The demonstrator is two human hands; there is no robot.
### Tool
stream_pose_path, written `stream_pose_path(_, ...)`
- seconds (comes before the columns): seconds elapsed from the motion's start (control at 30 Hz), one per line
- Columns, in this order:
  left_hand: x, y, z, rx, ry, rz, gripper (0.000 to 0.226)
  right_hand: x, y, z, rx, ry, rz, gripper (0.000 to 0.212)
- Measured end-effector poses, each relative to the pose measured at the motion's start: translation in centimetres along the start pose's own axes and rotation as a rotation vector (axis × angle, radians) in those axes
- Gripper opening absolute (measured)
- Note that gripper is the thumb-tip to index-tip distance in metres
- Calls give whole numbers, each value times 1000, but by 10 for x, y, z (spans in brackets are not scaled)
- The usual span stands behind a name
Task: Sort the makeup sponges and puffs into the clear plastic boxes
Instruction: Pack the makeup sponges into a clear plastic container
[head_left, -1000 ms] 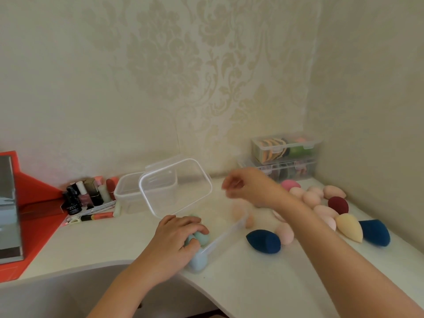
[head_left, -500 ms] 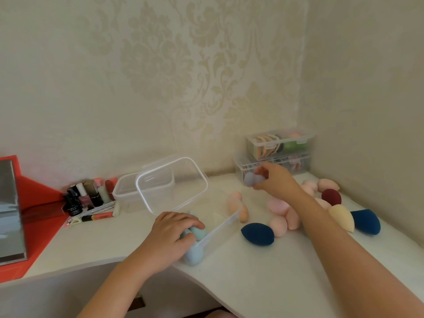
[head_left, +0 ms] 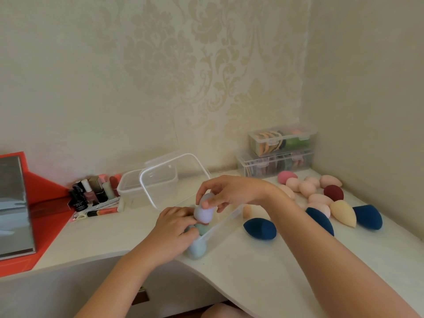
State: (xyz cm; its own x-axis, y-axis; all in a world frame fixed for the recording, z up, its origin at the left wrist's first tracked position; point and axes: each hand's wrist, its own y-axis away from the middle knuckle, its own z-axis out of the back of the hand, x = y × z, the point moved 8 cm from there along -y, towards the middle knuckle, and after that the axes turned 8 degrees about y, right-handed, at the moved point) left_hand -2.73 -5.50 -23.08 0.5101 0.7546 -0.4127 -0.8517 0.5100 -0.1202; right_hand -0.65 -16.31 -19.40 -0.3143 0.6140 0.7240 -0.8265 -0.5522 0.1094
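My right hand [head_left: 231, 192] pinches a pale lilac sponge [head_left: 205, 211] just above the open clear box [head_left: 226, 222] at the desk's front edge. My left hand [head_left: 173, 230] reaches into that box, its fingers curled over pale green and blue sponges [head_left: 197, 247] inside. The box's clear lid [head_left: 169, 180] stands tilted behind my hands. Loose sponges lie to the right: a navy one [head_left: 260, 228], another navy one [head_left: 368, 216], a yellow one [head_left: 344, 213], a maroon one [head_left: 333, 192] and several pink and peach ones [head_left: 307, 188].
Two stacked closed clear boxes [head_left: 278, 154] of puffs stand in the back right corner. A second empty clear container [head_left: 128, 188] sits behind the lid. Nail polish bottles and tubes [head_left: 91, 191] crowd the back left beside a red tray [head_left: 43, 203]. The desk's front edge curves inward.
My right hand took a lilac sponge from near the stacked boxes and carried it left to just above the open box. My left hand stayed in the box.
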Motion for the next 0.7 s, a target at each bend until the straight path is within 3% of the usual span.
stream_pose_path(0.1,5,-3,-3,0,-39,-23,75,-10,-2,-13,95,18,-82,13)
stream_pose_path(0.23,6,-3,-3,-13,-65,-22,84,-17,-6,-19,126,173,-198,29)
stream_pose_path(0.43,5,-1,-4,-21,-69,-1,84,-15,-13,-19,10,508,-266,25)
stream_pose_path(0.53,3,-1,-4,-17,-67,1,74,-16,-17,-21,-25,552,-286,24)
stream_pose_path(0.7,3,-1,-3,-52,-60,37,53,-6,-12,-18,-130,572,-272,44)
